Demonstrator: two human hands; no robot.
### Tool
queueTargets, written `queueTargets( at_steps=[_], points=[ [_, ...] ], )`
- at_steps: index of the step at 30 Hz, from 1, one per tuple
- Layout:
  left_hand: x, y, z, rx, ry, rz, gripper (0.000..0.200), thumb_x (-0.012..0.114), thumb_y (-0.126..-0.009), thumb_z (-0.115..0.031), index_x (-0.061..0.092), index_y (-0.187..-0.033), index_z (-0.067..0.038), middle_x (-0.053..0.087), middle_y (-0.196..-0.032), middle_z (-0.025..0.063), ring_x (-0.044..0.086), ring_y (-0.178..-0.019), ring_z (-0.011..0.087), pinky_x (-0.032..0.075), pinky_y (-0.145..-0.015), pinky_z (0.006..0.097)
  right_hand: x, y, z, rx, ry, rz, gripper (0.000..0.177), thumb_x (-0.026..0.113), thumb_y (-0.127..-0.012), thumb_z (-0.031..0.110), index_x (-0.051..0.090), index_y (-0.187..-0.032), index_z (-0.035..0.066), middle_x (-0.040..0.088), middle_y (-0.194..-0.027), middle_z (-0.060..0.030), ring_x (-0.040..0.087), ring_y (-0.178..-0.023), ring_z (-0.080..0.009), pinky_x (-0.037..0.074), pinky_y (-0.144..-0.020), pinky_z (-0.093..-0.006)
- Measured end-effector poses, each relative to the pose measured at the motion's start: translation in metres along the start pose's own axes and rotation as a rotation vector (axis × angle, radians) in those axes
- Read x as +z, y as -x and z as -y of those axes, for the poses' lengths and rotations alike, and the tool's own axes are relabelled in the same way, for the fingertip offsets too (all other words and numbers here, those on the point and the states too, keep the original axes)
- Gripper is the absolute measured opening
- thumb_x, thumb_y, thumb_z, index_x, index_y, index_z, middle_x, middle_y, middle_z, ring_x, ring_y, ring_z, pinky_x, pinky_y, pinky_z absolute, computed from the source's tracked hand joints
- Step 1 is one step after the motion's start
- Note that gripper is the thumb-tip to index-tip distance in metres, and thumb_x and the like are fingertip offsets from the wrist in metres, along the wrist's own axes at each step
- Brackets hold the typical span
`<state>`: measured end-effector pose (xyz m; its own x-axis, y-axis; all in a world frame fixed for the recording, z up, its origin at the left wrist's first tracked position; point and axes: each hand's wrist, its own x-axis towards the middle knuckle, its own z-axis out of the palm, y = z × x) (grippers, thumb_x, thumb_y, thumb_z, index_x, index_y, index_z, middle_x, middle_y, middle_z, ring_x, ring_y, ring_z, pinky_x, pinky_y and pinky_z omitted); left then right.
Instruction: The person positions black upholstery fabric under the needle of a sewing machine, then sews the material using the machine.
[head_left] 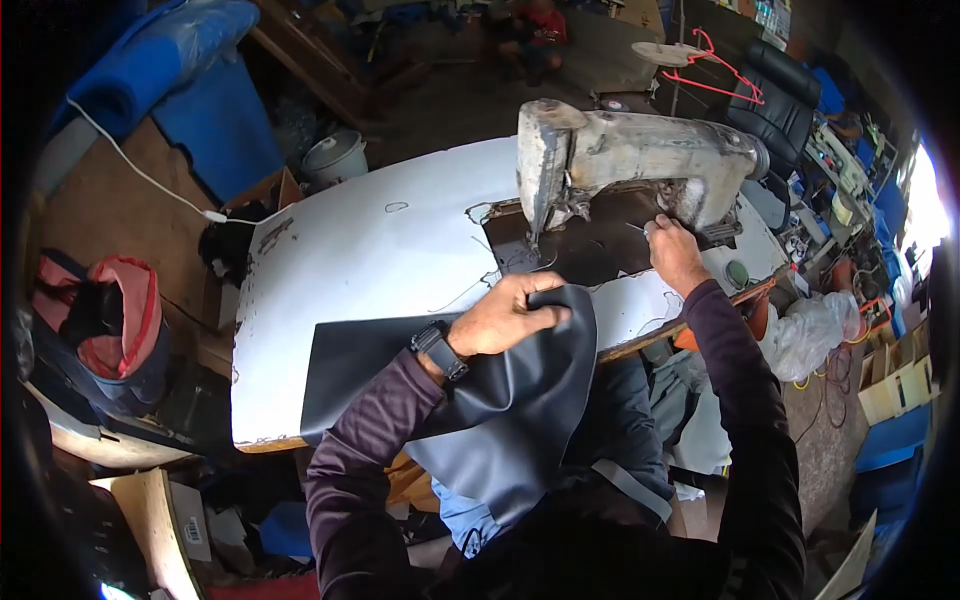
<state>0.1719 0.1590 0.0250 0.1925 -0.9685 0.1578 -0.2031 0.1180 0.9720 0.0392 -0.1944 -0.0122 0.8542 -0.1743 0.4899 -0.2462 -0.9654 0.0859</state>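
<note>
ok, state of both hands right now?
Left hand: closed, grip on the dark sheet.
Right hand: fingers curled beside the sewing machine; whether they hold something small can't be told.

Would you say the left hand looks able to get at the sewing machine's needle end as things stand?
Probably yes: the left hand is close to the needle end with nothing solid visible between, though it holds the dark sheet.

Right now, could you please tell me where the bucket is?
In the head view, the bucket sits upper left, just beyond the white tabletop, right of the blue panel.
</note>
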Motion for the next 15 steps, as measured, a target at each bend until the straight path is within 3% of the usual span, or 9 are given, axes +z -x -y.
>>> queueTargets(
  at_steps=[2,3,6,8,10,13,15],
  points=[
    [0.01,0.0,-0.006,0.067,-0.041,-0.054,0.026,0.079,-0.102,-0.017,0.077,-0.123,-0.001,0.078,-0.105,0.0026,0.068,-0.097,0.0092,0.055,-0.093,0.0285,-0.022,0.008,0.015,0.063,-0.232,-0.012,0.014,0.058,-0.101,0.004,0.066,-0.111,-0.002,0.074,-0.109,-0.0214,0.072,-0.1,-0.0415,0.058,-0.086,-0.0497],
    [0.01,-0.002,-0.002,0.09,-0.069,-0.041,0.026,0.08,-0.102,-0.018,0.078,-0.122,-0.001,0.079,-0.106,0.0031,0.068,-0.099,0.0091,0.055,-0.094,0.0282,-0.036,0.019,0.028,0.13,-0.46,-0.015,0.013,0.054,-0.108,0.009,0.061,-0.111,-0.002,0.073,-0.103,-0.0184,0.073,-0.092,-0.0336,0.056,-0.081,-0.0456],
    [0.012,0.001,0.002,0.029,-0.06,-0.067,0.026,0.079,-0.103,-0.023,0.08,-0.119,-0.001,0.08,-0.105,0.0039,0.069,-0.1,0.0103,0.054,-0.096,0.0294,-0.09,0.066,0.095,0.295,-0.995,0.003,0.017,0.049,-0.114,0.012,0.059,-0.11,-0.001,0.066,-0.091,-0.0069,0.061,-0.082,-0.0136,0.051,-0.078,-0.0316],
    [0.014,-0.003,0.008,0.165,0.008,-0.096,0.026,0.079,-0.103,-0.023,0.08,-0.117,-0.001,0.078,-0.103,0.0029,0.066,-0.1,0.0092,0.053,-0.095,0.0292,-0.114,0.095,0.131,0.492,-1.267,0.142,0.016,0.053,-0.112,0.014,0.063,-0.113,0.001,0.063,-0.09,-0.0023,0.057,-0.077,-0.0105,0.049,-0.076,-0.0278],
    [0.016,-0.001,0.003,0.041,0.004,-0.089,0.026,0.079,-0.103,-0.023,0.079,-0.116,-0.001,0.077,-0.102,0.0022,0.065,-0.099,0.0087,0.053,-0.095,0.0293,-0.124,0.107,0.158,0.611,-1.571,0.234,0.016,0.057,-0.111,0.017,0.064,-0.113,0.002,0.06,-0.086,0.0004,0.052,-0.072,-0.008,0.046,-0.069,-0.0251],
    [0.019,0.0,-0.003,-0.008,-0.042,-0.091,0.025,0.079,-0.103,-0.022,0.078,-0.114,0.0,0.076,-0.101,0.0018,0.064,-0.099,0.0082,0.052,-0.093,0.0295,-0.12,0.109,0.17,0.629,-1.59,0.271,0.02,0.063,-0.112,0.024,0.064,-0.11,0.004,0.053,-0.08,0.004,0.044,-0.064,-0.0021,0.037,-0.056,-0.0213],
    [0.022,0.002,-0.002,0.012,-0.051,-0.095,0.026,0.079,-0.103,-0.022,0.078,-0.114,0.001,0.076,-0.101,0.002,0.064,-0.099,0.0083,0.053,-0.092,0.0297,-0.121,0.102,0.169,0.635,-1.594,0.323,0.022,0.063,-0.112,0.026,0.062,-0.106,0.004,0.052,-0.078,0.0045,0.043,-0.063,-0.002,0.036,-0.055,-0.021]
  ],
)
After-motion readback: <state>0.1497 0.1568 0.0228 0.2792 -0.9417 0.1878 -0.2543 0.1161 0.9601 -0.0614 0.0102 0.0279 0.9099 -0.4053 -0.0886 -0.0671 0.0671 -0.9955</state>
